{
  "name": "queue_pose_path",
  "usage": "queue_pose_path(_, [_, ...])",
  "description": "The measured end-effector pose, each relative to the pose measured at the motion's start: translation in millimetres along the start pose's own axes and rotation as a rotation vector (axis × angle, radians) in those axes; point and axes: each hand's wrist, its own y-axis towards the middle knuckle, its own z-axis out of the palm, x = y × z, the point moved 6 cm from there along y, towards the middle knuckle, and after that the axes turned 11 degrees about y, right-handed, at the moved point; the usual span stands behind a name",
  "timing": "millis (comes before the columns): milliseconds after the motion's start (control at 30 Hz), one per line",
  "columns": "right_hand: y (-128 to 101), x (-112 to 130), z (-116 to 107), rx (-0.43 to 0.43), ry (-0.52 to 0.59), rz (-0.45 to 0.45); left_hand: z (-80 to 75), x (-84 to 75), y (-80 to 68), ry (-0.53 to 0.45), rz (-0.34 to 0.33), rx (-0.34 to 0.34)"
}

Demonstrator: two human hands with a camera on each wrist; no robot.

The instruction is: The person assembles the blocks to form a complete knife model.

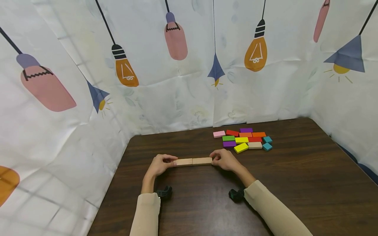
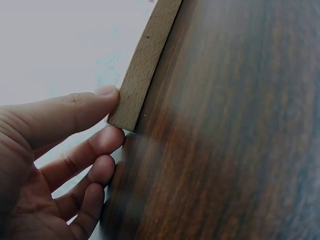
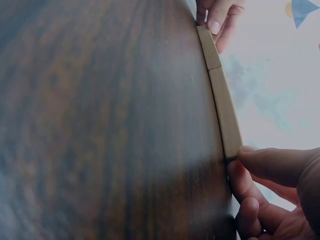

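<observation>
Lying end to end near the middle of the dark wooden desk (image 1: 295,170), two plain wooden blocks make one short bar: the left block (image 1: 184,162) and the right block (image 1: 202,161) touch at a seam that the right wrist view shows clearly. They look stiff, light and smooth-faced, so they should not bend or crush, but the pair will probably buckle at the seam unless squeezed inward from both outer ends, which is the sensible place to take hold. The left hand (image 1: 159,165) pinches the outer end of the left block, thumb on one side and fingertips (image 2: 107,141) curled against the end face. The right hand (image 1: 225,159) pinches the far end of the right block in the same way, its fingers (image 3: 272,165) bent round the corner. Both forearms in beige sleeves come in from about 6 o'clock, wrists low over the desk and angled toward each other. A cluster of coloured blocks (image 1: 245,140) lies flat at roughly 1 o'clock from the bar, well apart from both hands. Behind the desk hangs a white backdrop (image 1: 189,82) printed with lamps.
</observation>
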Motion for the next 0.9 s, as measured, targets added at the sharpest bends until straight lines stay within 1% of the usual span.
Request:
queue_pose_path(167, [0.2,0.4,0.7,0.002,0.003,0.000,-0.6,1.5,-1.1,-0.013,-0.004,-0.004])
queue_pose_path(733, [1.7,-1.2,-0.7,-0.001,0.009,0.013,0.2,0.3,1.0,0.012,0.011,-0.030])
queue_pose_path(900, [2.9,-2.6,-1.1,-0.001,0.014,0.009,0.3,0.0,1.4,0.017,0.017,-0.027])
